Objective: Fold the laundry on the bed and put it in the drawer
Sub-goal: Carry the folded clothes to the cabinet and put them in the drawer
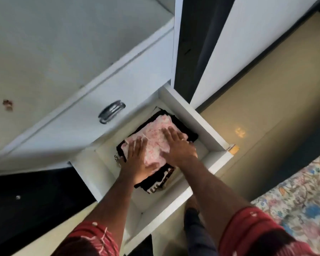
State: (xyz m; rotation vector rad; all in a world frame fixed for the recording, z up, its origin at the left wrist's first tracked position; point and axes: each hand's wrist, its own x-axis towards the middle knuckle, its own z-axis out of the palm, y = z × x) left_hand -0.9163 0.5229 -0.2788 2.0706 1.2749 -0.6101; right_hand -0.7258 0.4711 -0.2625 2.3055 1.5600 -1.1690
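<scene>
The open drawer (194, 115) is the landmark. Inside it a folded pink garment (155, 137) lies flat on top of a dark stack (155, 183) of folded clothes. The garment's long axis runs from the drawer's near-left area toward its far-right corner.

Left hand (137, 159): fingers straight, palm flat on the garment's near-left part. Right hand (175, 145): fingers straight and spread, palm flat on its right part. Neither hand curls round the fabric.

Above the drawer is a closed white drawer front with a metal handle (111, 111). Right of the drawer is a tan floor (266, 100). Further right and nearer the camera lies a floral bedspread (299, 196). Both arms wear red sleeves (251, 230). The frame is slightly blurred.
</scene>
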